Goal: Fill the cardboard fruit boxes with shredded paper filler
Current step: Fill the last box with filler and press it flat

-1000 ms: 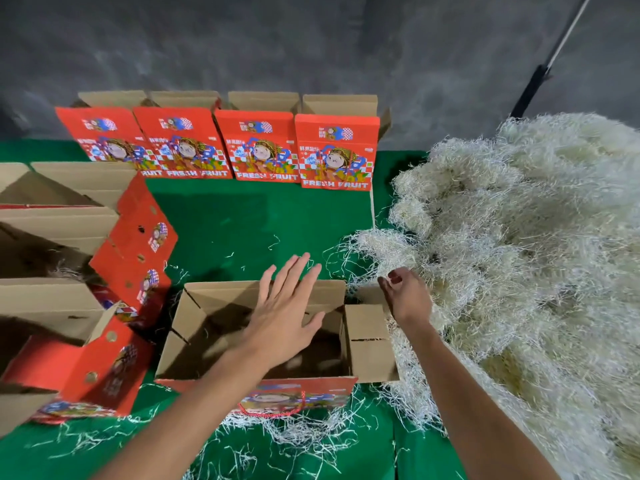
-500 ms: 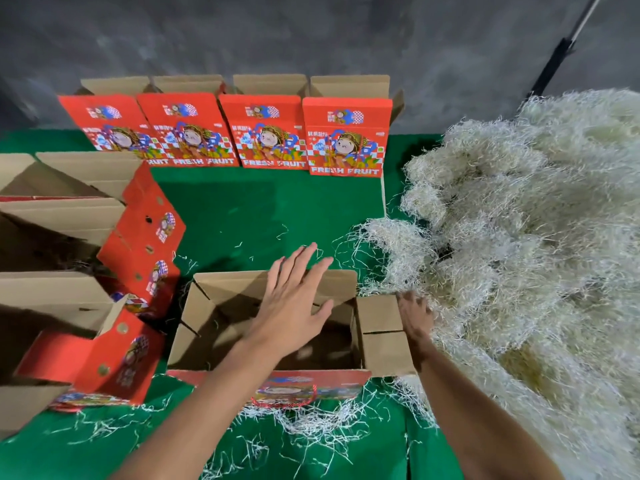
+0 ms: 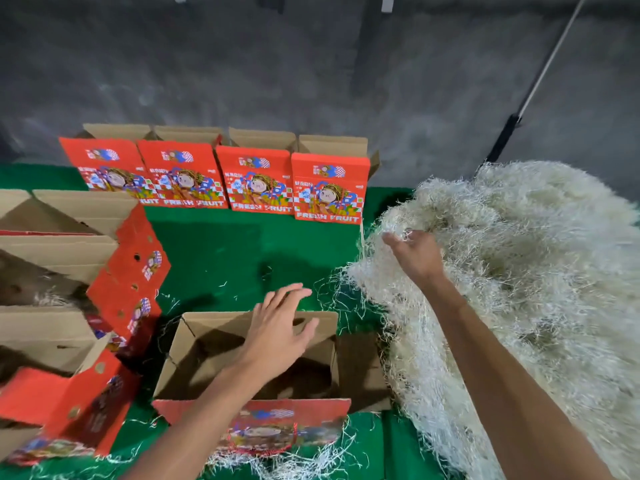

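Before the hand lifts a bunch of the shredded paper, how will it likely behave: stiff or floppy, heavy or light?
Probably floppy and light: the shredded paper is a loose heap of thin tangled strands. A clump would likely drag neighbours along, since strands cling around the right hand. Some will probably drop off, as stray bits already lie on the green cloth.

Your open box [image 3: 214,358] sits nearest you | paper heap [image 3: 519,289] just right of it | four boxes [image 3: 221,178] in a row behind it | three more boxes [image 3: 59,271] left of it
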The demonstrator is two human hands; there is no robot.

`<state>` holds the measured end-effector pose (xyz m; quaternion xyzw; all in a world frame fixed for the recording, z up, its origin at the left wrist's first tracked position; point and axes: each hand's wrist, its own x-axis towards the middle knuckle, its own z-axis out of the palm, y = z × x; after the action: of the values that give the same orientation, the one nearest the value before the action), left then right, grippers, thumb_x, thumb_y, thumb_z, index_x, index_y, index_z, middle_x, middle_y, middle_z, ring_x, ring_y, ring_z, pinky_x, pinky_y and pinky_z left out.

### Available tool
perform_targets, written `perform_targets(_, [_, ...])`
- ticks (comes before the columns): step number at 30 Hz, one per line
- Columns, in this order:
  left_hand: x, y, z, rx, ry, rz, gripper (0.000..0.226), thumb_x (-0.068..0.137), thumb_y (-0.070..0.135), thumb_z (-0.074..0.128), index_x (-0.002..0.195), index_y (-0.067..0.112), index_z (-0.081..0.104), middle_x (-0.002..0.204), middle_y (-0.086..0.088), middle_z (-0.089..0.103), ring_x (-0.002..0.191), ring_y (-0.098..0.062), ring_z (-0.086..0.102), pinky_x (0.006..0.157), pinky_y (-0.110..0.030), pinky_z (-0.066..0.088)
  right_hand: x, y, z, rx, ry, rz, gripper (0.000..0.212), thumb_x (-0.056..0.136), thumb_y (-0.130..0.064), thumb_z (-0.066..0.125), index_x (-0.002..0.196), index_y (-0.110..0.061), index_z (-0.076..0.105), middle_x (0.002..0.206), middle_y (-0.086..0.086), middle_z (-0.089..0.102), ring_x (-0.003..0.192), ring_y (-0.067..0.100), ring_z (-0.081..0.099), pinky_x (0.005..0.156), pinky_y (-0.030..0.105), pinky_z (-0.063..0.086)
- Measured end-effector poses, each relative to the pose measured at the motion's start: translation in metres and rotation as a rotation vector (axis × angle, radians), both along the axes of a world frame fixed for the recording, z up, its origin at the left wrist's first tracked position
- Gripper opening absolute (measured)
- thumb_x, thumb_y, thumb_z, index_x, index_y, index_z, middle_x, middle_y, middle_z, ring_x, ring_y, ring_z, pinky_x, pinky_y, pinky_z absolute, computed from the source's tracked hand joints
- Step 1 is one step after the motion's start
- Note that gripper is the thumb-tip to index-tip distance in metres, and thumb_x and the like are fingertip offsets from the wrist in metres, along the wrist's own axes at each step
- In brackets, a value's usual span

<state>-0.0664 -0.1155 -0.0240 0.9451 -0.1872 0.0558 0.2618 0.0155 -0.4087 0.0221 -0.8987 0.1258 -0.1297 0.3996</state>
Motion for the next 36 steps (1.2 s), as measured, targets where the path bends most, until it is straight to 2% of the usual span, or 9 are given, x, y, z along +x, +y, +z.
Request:
perform_targets(7, [0.041, -0.054, 0.054, -0.573, 0.431, 0.027, 0.08, 0.084, 0.057, 0.071, 0.149, 0.031, 0.031, 0.154, 0.008, 0.04, 0.124, -0.009, 0.054, 0.109, -0.042, 0.044, 0.005, 0.027, 0.073, 0.398, -0.283, 0.055, 0.049, 0.088, -0.056, 0.068, 0.066, -0.021, 0.043, 0.047, -0.013, 0.037, 0.04, 0.004, 0.03, 0.044, 0.023, 0.03])
perform_targets(14, [0.085, -0.127, 0.093, -0.499, 0.719, 0.024, 0.149, 0.052, 0.061, 0.091, 0.158, 0.023, -0.006, 0.156, -0.014, 0.032, 0.135, -0.031, 0.046, 0.103, -0.052, 0.05, 0.014, 0.049, 0.155, 0.676, -0.403, 0.049, 0.042, 0.071, -0.061, 0.076, 0.07, -0.026, 0.053, 0.058, -0.012, 0.036, 0.05, 0.006, 0.032, 0.045, 0.02, 0.029])
perform_targets(16, [0.09, -0.144, 0.092, -0.491, 0.846, -0.07, 0.132, 0.056, 0.052, 0.094, 0.158, 0.012, 0.019, 0.162, -0.012, 0.027, 0.141, -0.033, 0.041, 0.101, -0.051, 0.051, 0.014, 0.053, 0.167, 0.728, -0.413, 0.08, 0.042, 0.07, -0.061, 0.077, 0.064, -0.027, 0.053, 0.056, -0.012, 0.038, 0.048, 0.006, 0.036, 0.045, 0.017, 0.033])
perform_targets(19, [0.087, -0.163, 0.076, -0.622, 0.966, -0.095, 0.071, 0.079, 0.026, 0.086, 0.137, 0.003, 0.052, 0.15, -0.017, 0.047, 0.129, -0.032, 0.055, 0.09, -0.044, 0.059, 0.015, 0.052, 0.169, 0.817, -0.386, 0.082, 0.056, 0.073, -0.061, 0.077, 0.097, -0.011, 0.07, 0.088, -0.001, 0.071, 0.088, 0.008, 0.068, 0.087, 0.036, 0.055])
perform_targets(23, [0.073, -0.18, 0.07, -0.692, 0.856, 0.007, 0.081, 0.084, 0.032, 0.081, 0.144, -0.002, 0.04, 0.121, -0.017, 0.06, 0.083, -0.016, 0.061, 0.046, -0.018, 0.05, 0.001, 0.04, 0.164, 0.808, -0.381, 0.045, 0.051, 0.085, -0.059, 0.07, 0.073, -0.015, 0.048, 0.054, -0.015, 0.038, 0.05, 0.005, 0.036, 0.058, 0.027, 0.034])
perform_targets(25, [0.07, -0.179, 0.074, -0.649, 0.875, 0.052, 0.081, 0.094, 0.04, 0.068, 0.155, 0.003, 0.029, 0.14, -0.017, 0.053, 0.096, -0.023, 0.064, 0.061, -0.029, 0.056, -0.007, 0.03, 0.155, 0.719, -0.352, 0.035, 0.043, 0.091, -0.06, 0.062, 0.073, -0.023, 0.05, 0.06, -0.018, 0.05, 0.057, 0.002, 0.044, 0.067, 0.029, 0.042])
perform_targets(28, [0.08, -0.17, 0.077, -0.591, 0.885, 0.082, 0.067, 0.104, 0.031, 0.05, 0.157, 0.001, 0.02, 0.154, -0.016, 0.039, 0.14, -0.035, 0.041, 0.11, -0.042, 0.039, -0.023, 0.014, 0.134, 0.652, -0.219, 0.048, 0.072, 0.095, -0.07, 0.041, 0.137, -0.015, 0.056, 0.141, 0.002, 0.057, 0.125, 0.017, 0.055, 0.108, 0.043, 0.039])
perform_targets(32, [0.097, -0.165, 0.105, -0.809, 0.794, 0.117, 0.05, 0.102, 0.021, 0.051, 0.145, -0.004, 0.042, 0.145, -0.025, 0.048, 0.13, -0.037, 0.052, 0.104, -0.042, 0.048, -0.046, 0.004, 0.082, 0.533, -0.263, -0.026, 0.084, 0.092, -0.079, 0.025, 0.149, -0.02, 0.042, 0.148, 0.004, 0.051, 0.133, 0.017, 0.051, 0.114, 0.055, 0.038])
perform_targets(36, [0.098, -0.171, 0.125, -1.025, 0.883, 0.126, 0.025, 0.103, 0.018, 0.045, 0.12, 0.002, 0.053, 0.103, -0.016, 0.059, 0.079, -0.016, 0.062, 0.064, -0.026, 0.054, -0.063, 0.006, 0.023, 0.312, -0.152, 0.075, 0.107, 0.074, -0.085, 0.059, 0.155, -0.029, 0.019, 0.154, -0.006, 0.038, 0.126, -0.002, 0.043, 0.113, 0.048, 0.034])
